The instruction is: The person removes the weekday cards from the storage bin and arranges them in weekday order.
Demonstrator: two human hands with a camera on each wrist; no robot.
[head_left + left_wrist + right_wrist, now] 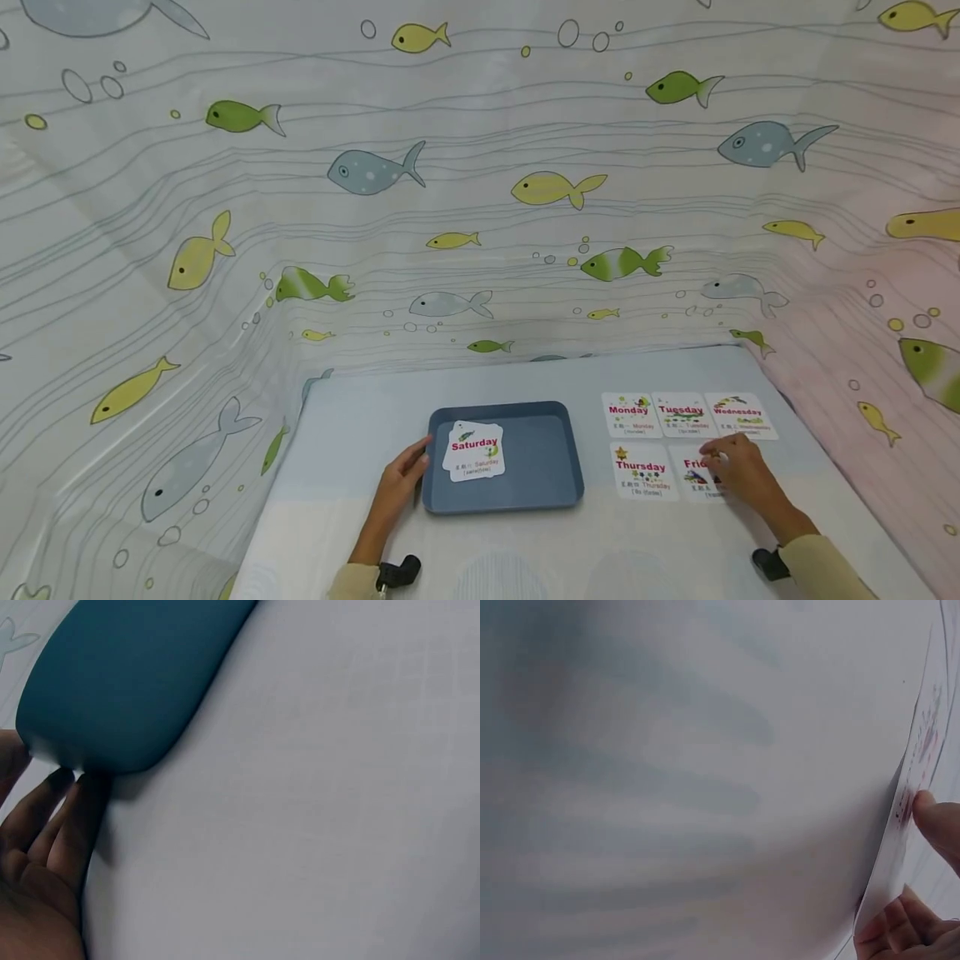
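Observation:
At the left rim of a blue tray (536, 467), my left hand (399, 482) touches the edge with fairly straight fingers; the left wrist view shows its fingers (71, 825) against the tray's side. Inside the tray lies a small stack of white cards topped by the Saturday card (476, 457). My right hand (744, 473) pinches the Friday card (693, 485) at its right side, covering part of its word. The right wrist view has the thumb (937, 821) on the printed face and other fingers at the card's edge.
Left of Friday lies the Thursday card (641, 475). Behind them stand in a row the Monday card (630, 421), Tuesday card (681, 421) and Wednesday card (741, 421). A fish-patterned curtain (480, 275) surrounds the pale table (360, 425).

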